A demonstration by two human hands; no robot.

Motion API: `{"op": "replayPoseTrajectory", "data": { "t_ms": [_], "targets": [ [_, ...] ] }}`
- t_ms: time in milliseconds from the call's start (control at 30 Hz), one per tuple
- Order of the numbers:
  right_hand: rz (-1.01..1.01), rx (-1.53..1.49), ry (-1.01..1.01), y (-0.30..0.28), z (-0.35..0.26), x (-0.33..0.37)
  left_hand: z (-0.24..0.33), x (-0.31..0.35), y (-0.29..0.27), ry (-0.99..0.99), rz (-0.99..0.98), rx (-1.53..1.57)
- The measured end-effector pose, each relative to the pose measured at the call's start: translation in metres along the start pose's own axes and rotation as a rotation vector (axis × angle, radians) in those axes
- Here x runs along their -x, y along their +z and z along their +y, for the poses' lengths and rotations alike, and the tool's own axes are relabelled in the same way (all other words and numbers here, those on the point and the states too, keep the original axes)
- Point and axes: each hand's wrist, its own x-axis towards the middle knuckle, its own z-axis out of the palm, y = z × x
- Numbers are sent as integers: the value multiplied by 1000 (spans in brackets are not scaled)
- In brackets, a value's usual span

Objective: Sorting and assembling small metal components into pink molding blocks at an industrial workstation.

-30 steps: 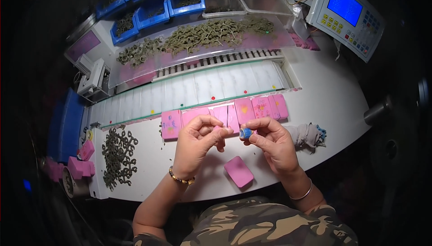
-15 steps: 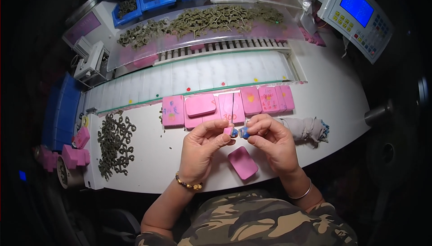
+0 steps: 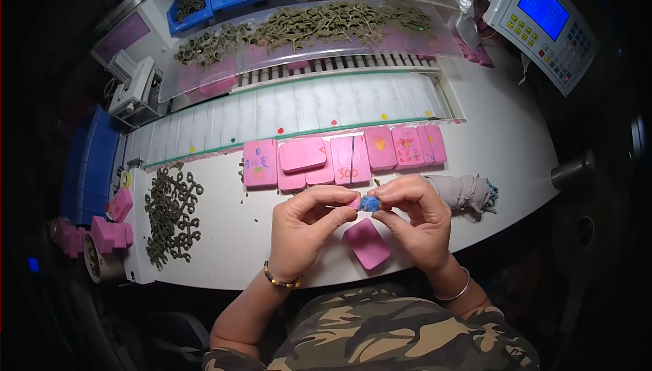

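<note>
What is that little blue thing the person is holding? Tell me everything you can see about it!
The blue piece is tiny, bright blue and lumpy, maybe plastic or rubber; its exact shape is too small to tell. It is pinched between the fingertips of the left hand and the right hand, held in the air above the white table. A small pink bit touches its left side. A pink block lies just below it.

Matt pink rubbery blocks [image 3: 380,148] on a smooth white table [image 3: 502,147].
</note>
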Motion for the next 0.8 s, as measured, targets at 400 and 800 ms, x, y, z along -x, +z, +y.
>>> {"op": "replayPoseTrajectory", "data": {
  "t_ms": [400, 800],
  "targets": [
    [-171, 416, -425, -9, -14, -3, 27, -6, -10, -223, -156, -37],
    [-126, 334, -237, -4, -17, -7, 19, 3, 6, -102, -37, -35]
  ]
}}
